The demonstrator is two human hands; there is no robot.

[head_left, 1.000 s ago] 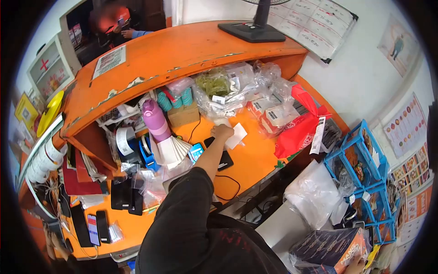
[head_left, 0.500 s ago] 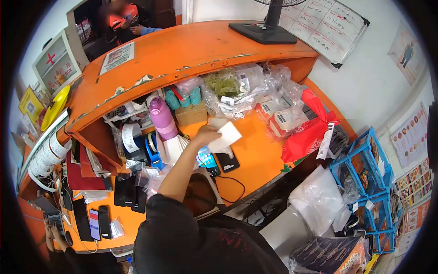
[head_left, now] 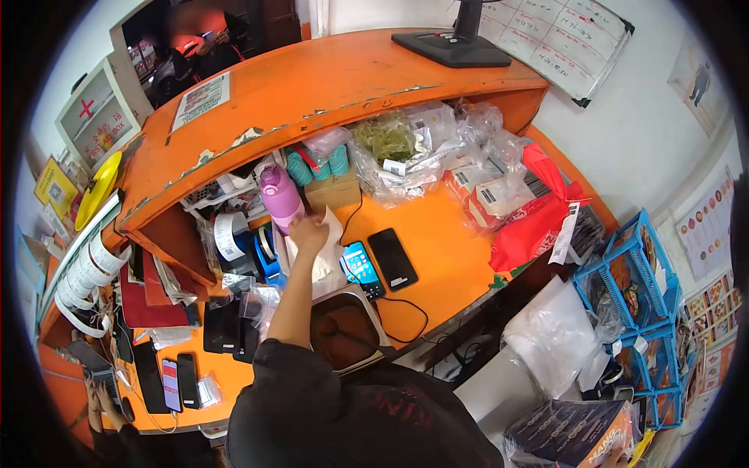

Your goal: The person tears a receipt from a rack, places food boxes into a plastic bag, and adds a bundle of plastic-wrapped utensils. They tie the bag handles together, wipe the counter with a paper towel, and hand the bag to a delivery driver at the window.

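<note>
My left hand [head_left: 309,234] reaches forward over the desk, fingers curled at the edge of white paper [head_left: 329,248] in a small holder. A pink-purple water bottle [head_left: 281,195] stands just beyond it. To the right, a lit handheld device [head_left: 360,265] and a dark phone [head_left: 392,257] lie side by side. At the lower right, my right hand [head_left: 616,459] shows only partly, at the edge of a dark printed box in clear plastic [head_left: 573,433]; its fingers are mostly cut off by the frame.
A brown-bottomed tray [head_left: 382,324] sits at the desk edge. Plastic-wrapped parcels [head_left: 406,148] and a red bag [head_left: 530,234] lie under the orange counter [head_left: 312,74]. Blue baskets [head_left: 636,288] stand right. Another person's hands [head_left: 97,396] rest at a laptop; someone stands beyond the counter.
My left hand has moved left, from above the dark phone to beside the bottle, carrying the white paper to the holder. The dark phone is now uncovered. The box stays at lower right.
</note>
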